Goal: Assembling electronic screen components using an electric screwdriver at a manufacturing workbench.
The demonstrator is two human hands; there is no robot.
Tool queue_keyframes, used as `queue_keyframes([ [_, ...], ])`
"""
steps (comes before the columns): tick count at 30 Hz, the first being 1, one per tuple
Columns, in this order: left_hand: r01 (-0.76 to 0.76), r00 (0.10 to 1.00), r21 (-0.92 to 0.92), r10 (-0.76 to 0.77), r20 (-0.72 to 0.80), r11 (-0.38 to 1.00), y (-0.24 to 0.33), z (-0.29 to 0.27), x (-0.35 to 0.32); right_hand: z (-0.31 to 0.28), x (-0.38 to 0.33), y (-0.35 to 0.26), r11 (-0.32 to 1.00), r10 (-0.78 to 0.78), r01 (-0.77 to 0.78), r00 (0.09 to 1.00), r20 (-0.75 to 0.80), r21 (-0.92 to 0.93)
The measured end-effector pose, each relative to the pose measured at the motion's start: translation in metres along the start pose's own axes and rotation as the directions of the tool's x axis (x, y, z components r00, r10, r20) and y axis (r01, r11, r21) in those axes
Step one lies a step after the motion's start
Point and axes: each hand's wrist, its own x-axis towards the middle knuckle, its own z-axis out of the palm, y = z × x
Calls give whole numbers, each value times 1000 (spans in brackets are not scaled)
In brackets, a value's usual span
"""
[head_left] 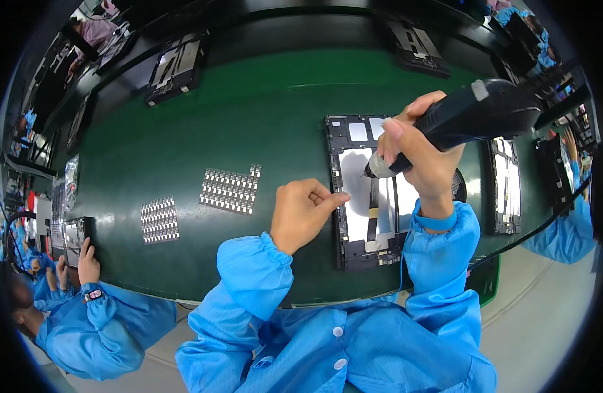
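My right hand point(429, 154) is wrapped round a black electric screwdriver point(475, 118), held slantwise. Its tip points down at the silver inner plate of an opened tablet-like device point(355, 223); whether the tip touches the plate I cannot tell. The device lies on the green table, with a black frame, silver panels and a dark ribbon cable down its middle. My left hand point(304, 211) is closed in a pinch, thumb and forefinger meeting at the device's left edge. Whatever is between those fingertips is too small or hidden to make out. A blue band point(439, 223) circles my right wrist.
Two sheets of small parts point(230, 190) point(159, 220) lie left of my hands. A similar opened device point(506, 187) lies to the right, others point(175, 69) point(417, 47) at the back. A black cable point(537, 229) crosses the right side. A co-worker's hand point(88, 265) rests at the far left.
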Motion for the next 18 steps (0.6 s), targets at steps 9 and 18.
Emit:
queue_keyframes([
  [9, 30, 990, -132, -11, 143, 991, 1, -12, 1, 7, 1, 15, 995, 46, -45, 999, 16, -86],
  [18, -2, 995, -169, 19, 98, 986, -13, -5, 6, 36, 12, 19, 996, 66, -63, 996, 54, -61],
])
